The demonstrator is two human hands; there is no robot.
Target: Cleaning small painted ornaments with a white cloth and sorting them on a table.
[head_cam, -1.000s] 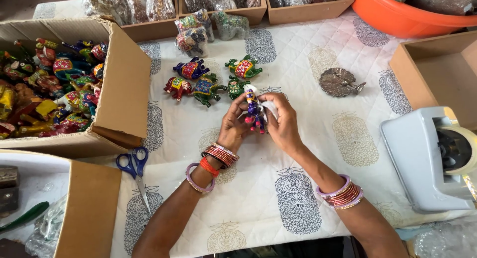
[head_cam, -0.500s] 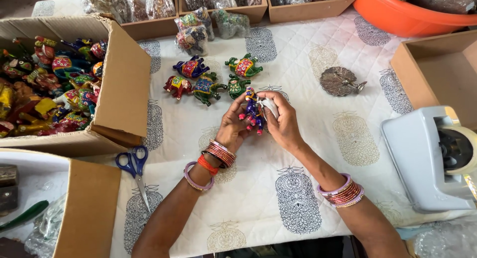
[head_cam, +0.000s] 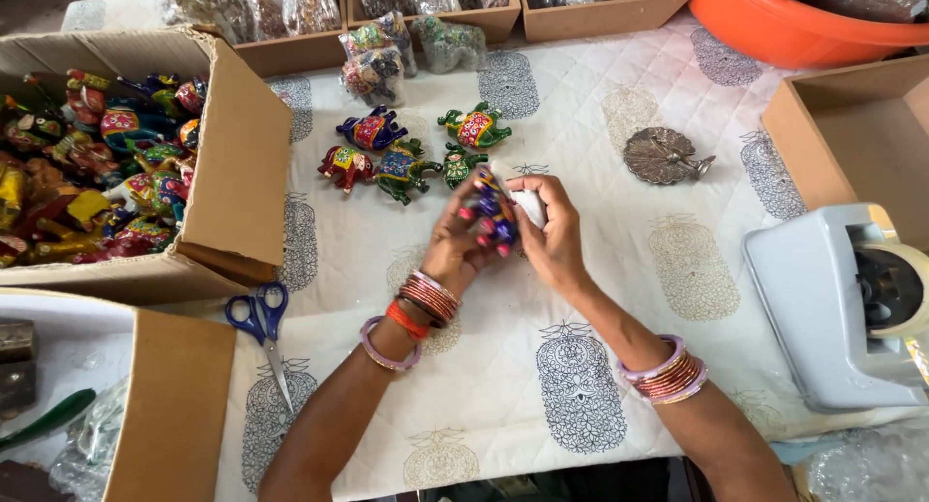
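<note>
I've got the little painted elephant figurine up off the worktop, pinched between both hands just in front of the cluster of other painted elephants. My left hand is closed round its purple body from below, fingers curled under the legs. My right hand is closed too, thumb and fingers on the far side, and there's something white tucked against it there; paper or a tag, I can't tell which.

It looks light to me, small enough to sit in the fingertips. I'd judge it stiff and hard, carved or moulded, with a glossy painted coat, so a bit slick and likely to chip if knocked. The legs, trunk and pink-tipped bits stick out and look like the weak spots, so I'd hold it by the thick barrel of the body, not by anything thin.

Beside me, the cardboard box is packed with more bright figures, scissors lie at my left wrist, and a tape dispenser sits off to my right.
</note>
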